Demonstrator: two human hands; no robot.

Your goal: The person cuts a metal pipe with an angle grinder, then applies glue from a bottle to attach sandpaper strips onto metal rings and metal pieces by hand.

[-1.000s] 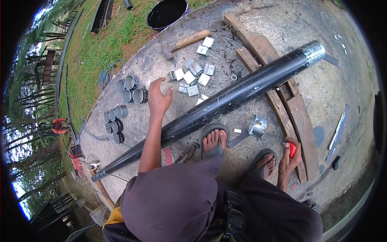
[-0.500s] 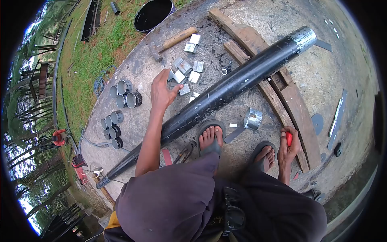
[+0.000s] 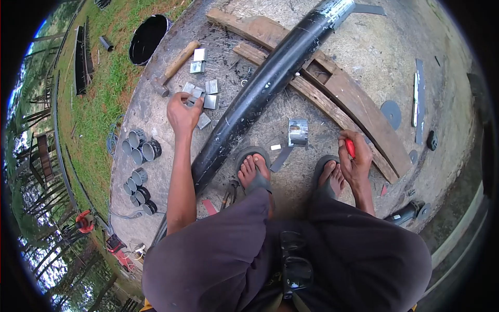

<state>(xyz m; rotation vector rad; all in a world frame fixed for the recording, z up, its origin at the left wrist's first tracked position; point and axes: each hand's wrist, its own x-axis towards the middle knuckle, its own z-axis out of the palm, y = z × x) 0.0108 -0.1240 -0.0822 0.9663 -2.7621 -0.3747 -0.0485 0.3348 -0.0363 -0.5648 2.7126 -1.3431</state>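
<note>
My left hand (image 3: 182, 115) reaches to a cluster of small silver metal pieces, its thumb and forefinger closed on one bent metal piece (image 3: 196, 94). My right hand (image 3: 357, 162) is wrapped round a small red object (image 3: 350, 147); the fingers hide most of it, so its kind is unclear. Between the hands, a long black pipe (image 3: 249, 106) lies slanting across wooden boards (image 3: 358, 104). A short metal ring of pipe (image 3: 298, 132) stands on the concrete, near my right hand.
A hammer (image 3: 176, 65) lies beyond the metal pieces. Several short cut pipe rings (image 3: 151, 150) stand at left. Pincers (image 3: 228, 192) lie by my left foot. Grey discs (image 3: 391, 114) and flat strips (image 3: 419, 99) lie at right. A black tub (image 3: 149, 40) stands at the grass edge.
My left hand has come down onto the metal pieces, and its spread fingers have closed on one. My right hand still holds the red object. The whole view has shifted and turned.
</note>
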